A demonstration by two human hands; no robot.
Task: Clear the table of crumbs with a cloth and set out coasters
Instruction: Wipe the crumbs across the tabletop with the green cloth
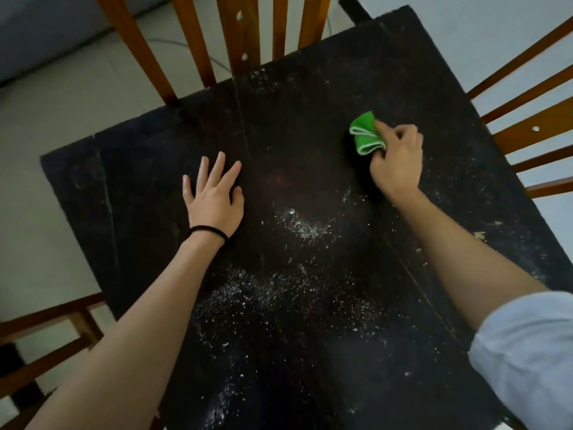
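The cloth (366, 134) is bright green with a pale stitched edge, bunched into loose folds, lying on the dark bench (130, 181) toward two o'clock from its middle. The right hand (397, 159) grips it from the near side, fingers curled over the folds and knuckles raised, the forearm running back toward five o'clock into a rolled pale-blue sleeve (527, 352). White crumbs (279, 293) are scattered thickly across the bench's middle and toward six o'clock, thinner at the right edge. The left hand (214, 193) lies flat on the bench at nine o'clock, fingers straight and spread, holding nothing, a black band (207, 230) round its wrist. Wooden chairs (235, 41) stand at twelve, three and eight o'clock.
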